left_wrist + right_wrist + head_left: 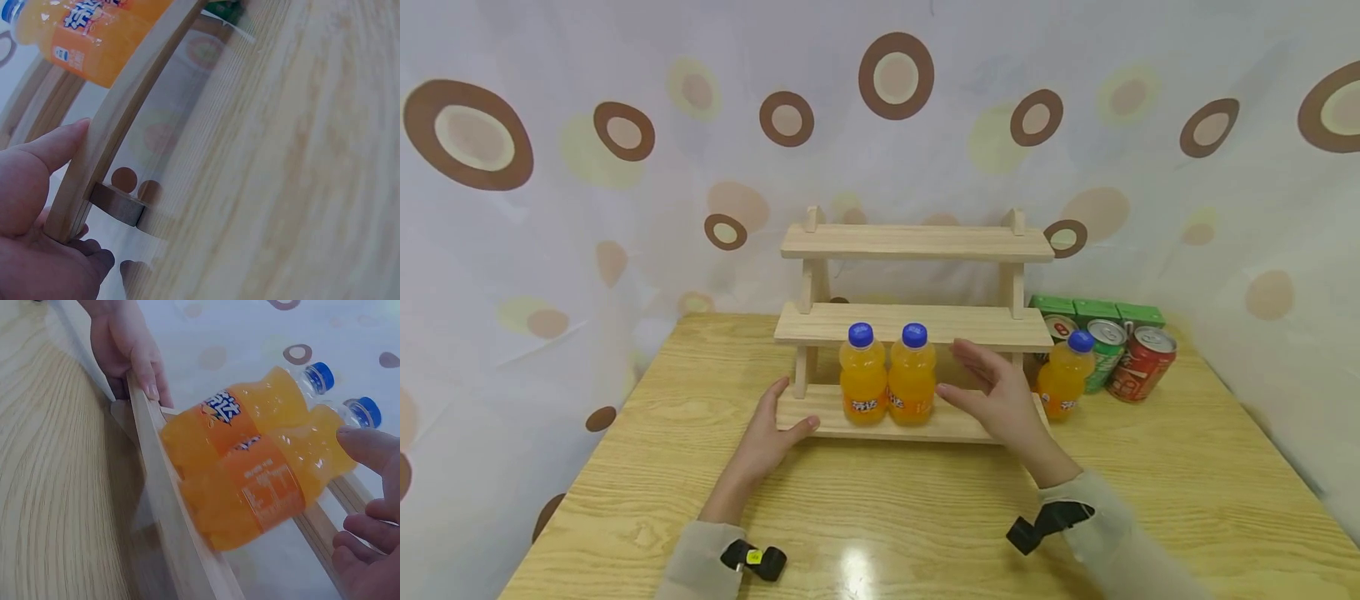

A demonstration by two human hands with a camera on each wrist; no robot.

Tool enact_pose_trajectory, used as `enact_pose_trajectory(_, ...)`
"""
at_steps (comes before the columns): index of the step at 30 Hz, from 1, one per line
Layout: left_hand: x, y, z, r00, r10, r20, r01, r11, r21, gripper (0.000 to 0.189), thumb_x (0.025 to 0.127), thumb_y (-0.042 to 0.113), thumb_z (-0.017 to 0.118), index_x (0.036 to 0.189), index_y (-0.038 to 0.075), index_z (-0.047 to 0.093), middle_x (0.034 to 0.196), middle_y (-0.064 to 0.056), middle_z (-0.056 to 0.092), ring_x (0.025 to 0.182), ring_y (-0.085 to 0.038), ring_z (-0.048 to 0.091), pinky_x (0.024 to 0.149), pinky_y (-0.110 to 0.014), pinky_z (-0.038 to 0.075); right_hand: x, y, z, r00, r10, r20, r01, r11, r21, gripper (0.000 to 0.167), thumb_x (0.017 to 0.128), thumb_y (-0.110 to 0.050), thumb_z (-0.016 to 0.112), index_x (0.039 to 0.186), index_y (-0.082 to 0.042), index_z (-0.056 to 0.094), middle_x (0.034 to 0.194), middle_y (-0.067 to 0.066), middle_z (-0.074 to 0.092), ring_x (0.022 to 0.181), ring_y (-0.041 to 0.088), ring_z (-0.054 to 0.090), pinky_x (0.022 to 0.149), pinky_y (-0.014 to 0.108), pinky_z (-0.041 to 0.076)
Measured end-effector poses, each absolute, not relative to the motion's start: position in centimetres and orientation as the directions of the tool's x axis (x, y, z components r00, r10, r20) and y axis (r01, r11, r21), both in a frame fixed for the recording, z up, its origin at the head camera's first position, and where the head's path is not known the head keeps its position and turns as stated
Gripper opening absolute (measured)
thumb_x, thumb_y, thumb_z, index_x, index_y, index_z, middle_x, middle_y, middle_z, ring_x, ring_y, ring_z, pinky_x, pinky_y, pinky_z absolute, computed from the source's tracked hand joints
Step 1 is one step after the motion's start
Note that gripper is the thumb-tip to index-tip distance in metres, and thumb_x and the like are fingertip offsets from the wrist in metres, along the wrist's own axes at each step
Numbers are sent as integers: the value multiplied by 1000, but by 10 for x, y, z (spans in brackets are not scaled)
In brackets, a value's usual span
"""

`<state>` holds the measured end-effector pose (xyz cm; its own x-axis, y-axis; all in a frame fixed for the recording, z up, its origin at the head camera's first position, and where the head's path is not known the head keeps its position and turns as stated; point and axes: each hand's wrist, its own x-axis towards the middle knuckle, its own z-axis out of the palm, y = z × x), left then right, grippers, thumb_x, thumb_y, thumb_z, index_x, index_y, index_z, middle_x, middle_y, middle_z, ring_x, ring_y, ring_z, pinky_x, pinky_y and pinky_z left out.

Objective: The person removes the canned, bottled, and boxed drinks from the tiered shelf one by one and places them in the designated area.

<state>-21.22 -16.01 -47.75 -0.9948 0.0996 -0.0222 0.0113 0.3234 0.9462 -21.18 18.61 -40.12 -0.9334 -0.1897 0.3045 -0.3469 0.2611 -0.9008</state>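
Note:
A three-tier wooden display rack (917, 242) stands on the table. My left hand (767, 437) grips the left end of its bottom board (119, 125), thumb on top and fingers under the edge. On that board two orange soda bottles with blue caps stand upright side by side, a left bottle (862, 375) and a right bottle (913, 379). To the right of the pair is my right hand (1003, 408), its fingers loosely spread and holding nothing. In the right wrist view its thumb (365, 447) overlaps the neck area of the nearer bottle.
Beside the rack's right end stands a third orange soda bottle (1062, 382). Behind it are a green can (1105, 350), a red can (1142, 367), another can partly hidden, and several green boxes (1093, 311). A patterned cloth (895, 158) hangs behind the wood-grain table (887, 500).

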Motion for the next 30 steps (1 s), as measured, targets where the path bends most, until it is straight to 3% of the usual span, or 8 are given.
enact_pose_trajectory(7, -211, -160, -478, -994, 103, -27, 6, 312, 950, 94, 90, 32, 75, 158, 13, 14, 163, -15, 8, 148, -35, 7, 117, -59, 10, -220, 163, -402, -932, -191, 310, -345, 193, -919, 67, 86, -14, 79, 144, -5, 48, 144, 9, 50, 135, 24, 44, 110, 33, 35)
enact_pose_trajectory(12, -212, -161, -478, -994, 100, -31, 2, 313, 950, 94, 89, 34, 75, 158, 14, 15, 163, -14, 9, 148, -35, 7, 116, -59, 10, -223, 150, -404, -933, -206, 296, -334, 181, -925, 68, 85, -17, 80, 144, -7, 49, 143, 9, 51, 133, 24, 47, 110, 36, 36)
enact_pose_trajectory(17, -212, -161, -479, -994, 102, -31, 4, 319, 948, 95, 89, 35, 75, 158, 13, 14, 163, -14, 9, 148, -35, 7, 116, -59, 11, -225, 141, -411, -939, -214, 271, -316, 218, -923, 58, 85, -21, 80, 137, -12, 56, 132, 5, 59, 123, 23, 54, 107, 42, 41)
enact_pose_trajectory(30, -209, -161, -476, -994, 109, -22, 15, 324, 946, 93, 91, 36, 73, 158, 14, 13, 163, -15, 7, 148, -36, 6, 116, -60, 11, -213, 163, -406, -950, -195, 244, -291, 262, -920, 52, 84, -32, 81, 131, -18, 61, 124, 0, 65, 117, 19, 59, 105, 43, 44)
